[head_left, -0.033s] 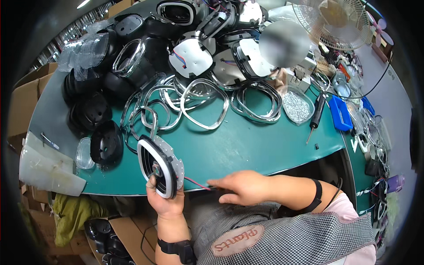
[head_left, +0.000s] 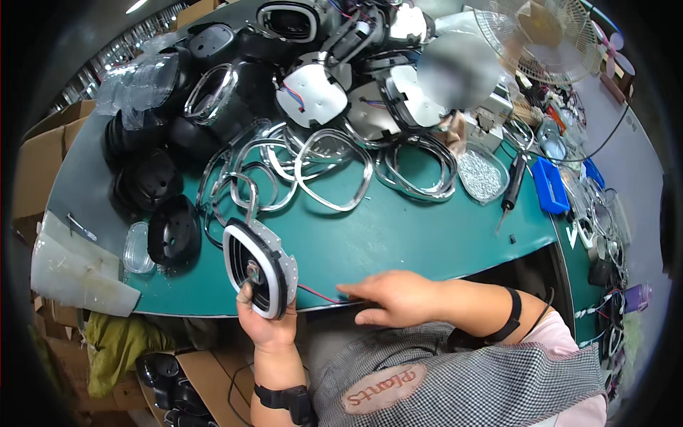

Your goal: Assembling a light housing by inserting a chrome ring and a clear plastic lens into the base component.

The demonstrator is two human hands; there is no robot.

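My left hand (head_left: pixel 267 327) grips a rounded lamp-like housing (head_left: pixel 272 309) at the table's near edge. It has a white rim, a black inside and a pale perforated plate behind. My thumb lies on the rim, near a small metallic part in the middle. A red wire (head_left: pixel 316 292) runs from the housing rightward to beneath the fingertips of my right hand (head_left: pixel 395 299). That hand's index finger is stretched out and its thumb is apart. Whether the hidden fingers touch the wire cannot be seen.
Chrome-like rings (head_left: pixel 334 206) lie in the middle; black shells (head_left: pixel 173 231) stack at left. White-plated housings (head_left: pixel 313 103) crowd the back. At right are a tray of small silvery pieces (head_left: pixel 482 173), a black electric screwdriver (head_left: pixel 514 185), a blue bin (head_left: pixel 549 186) and a fan (head_left: pixel 537 35).
The whole view has shifted very slightly. Both hands, the housing and the red wire keep nearly the same places relative to one another.
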